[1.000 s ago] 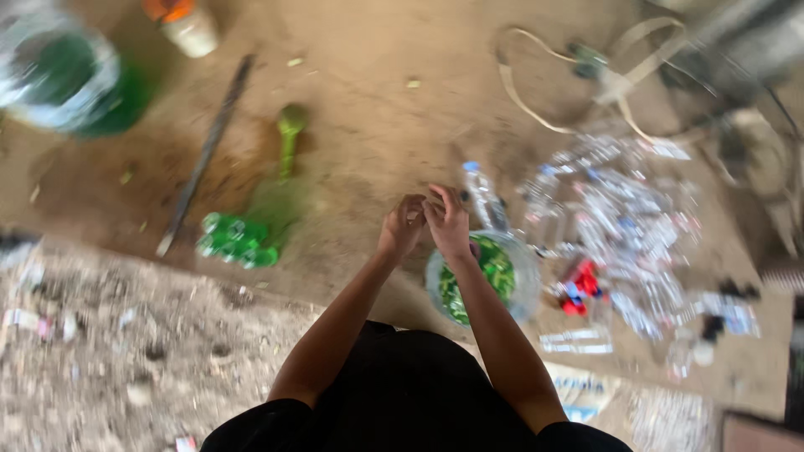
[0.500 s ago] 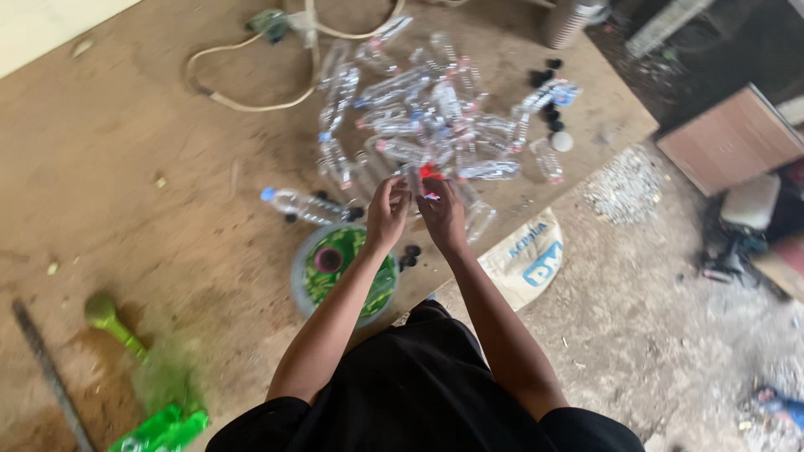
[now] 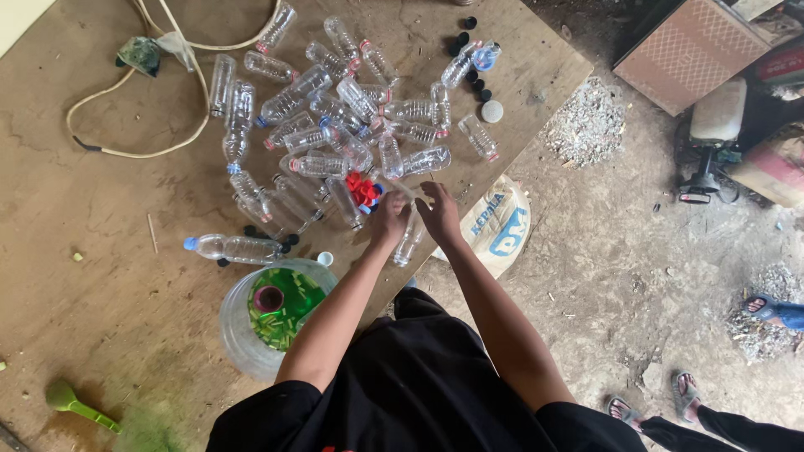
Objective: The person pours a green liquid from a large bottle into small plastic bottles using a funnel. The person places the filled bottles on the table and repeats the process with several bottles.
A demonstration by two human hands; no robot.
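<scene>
My left hand point(image 3: 388, 219) and my right hand point(image 3: 440, 213) are close together at the near edge of a pile of empty clear plastic bottles point(image 3: 335, 125) lying on a wooden board point(image 3: 100, 209). Both hands close on one clear bottle point(image 3: 408, 243), which hangs between my wrists. A small heap of red caps point(image 3: 362, 187) sits just beyond my left hand. A large clear jar point(image 3: 243, 335) holding green bits and a dark pink funnel stands by my left forearm.
A white cable point(image 3: 167, 109) loops at the far left. Black caps point(image 3: 469, 33) lie at the far end of the board and a green scoop point(image 3: 71, 402) at the near left. A white sack point(image 3: 498, 226) hangs off the board. Another person's sandalled feet point(image 3: 687, 393) stand on the dirt at right.
The view has swung from the jar and scoop across to the bottle pile. My hands stayed together and now reach further out, beside the red caps.
</scene>
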